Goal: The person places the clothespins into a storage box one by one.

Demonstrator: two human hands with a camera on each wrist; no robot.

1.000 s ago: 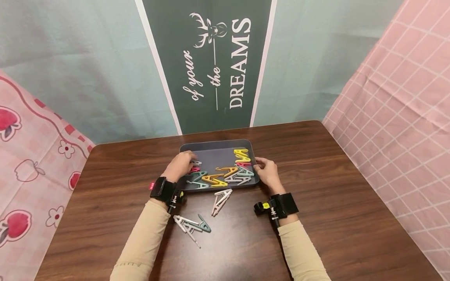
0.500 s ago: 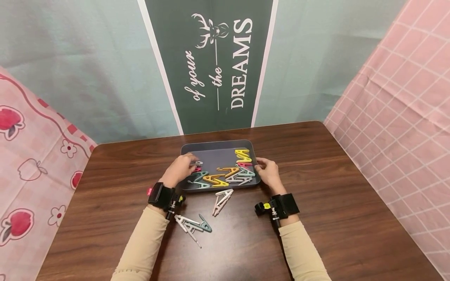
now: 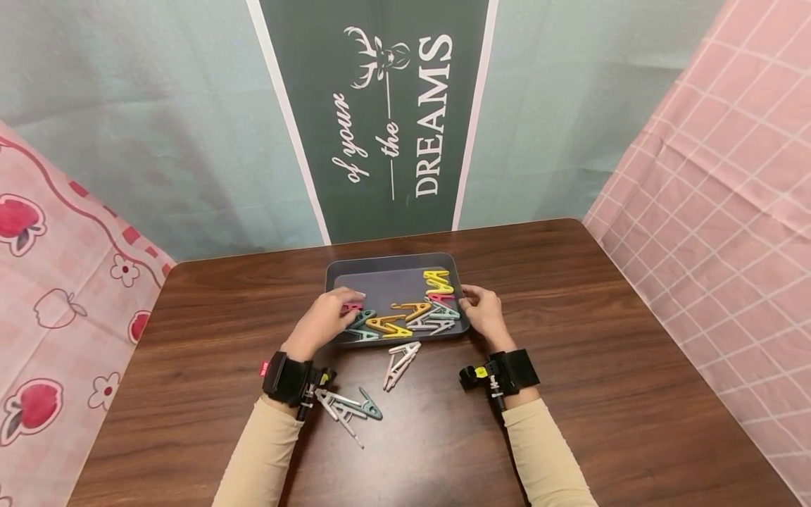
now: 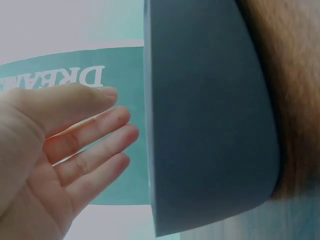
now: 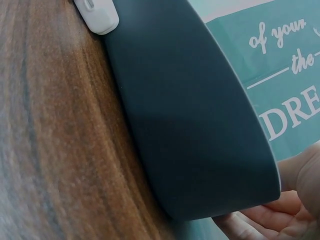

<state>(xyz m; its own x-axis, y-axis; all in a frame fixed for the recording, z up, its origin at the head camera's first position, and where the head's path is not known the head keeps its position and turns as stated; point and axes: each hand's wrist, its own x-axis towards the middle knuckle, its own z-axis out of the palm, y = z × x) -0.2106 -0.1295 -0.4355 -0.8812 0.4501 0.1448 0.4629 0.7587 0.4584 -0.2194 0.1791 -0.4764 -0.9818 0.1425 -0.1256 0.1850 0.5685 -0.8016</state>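
A shallow dark grey tray (image 3: 389,262) holds several plastic clothes pegs. My left hand (image 3: 324,317) hovers over its left end, and in the left wrist view that hand (image 4: 65,145) has loosely extended fingers with nothing between them. A pink peg (image 3: 351,308) shows beside the left fingertips, with a dark green peg (image 3: 362,318) just below. At the tray's right end my right hand (image 3: 483,312) grips the wall; in the right wrist view its thumb reaches behind the rim while the fingers (image 5: 272,215) lie against the outside, partly hidden.
Yellow pegs (image 3: 437,282) lie at the tray's right, orange pegs (image 3: 386,324) near its front. On the wooden table (image 3: 602,366), a whitish-pink peg (image 3: 399,365) lies before the tray. White and green pegs (image 3: 348,408) lie nearer, by the left wrist strap.
My left hand has shifted slightly toward me and reaches further over the tray's left end. The small grey peg seen at its fingertips is now out of sight. The right hand stays put.
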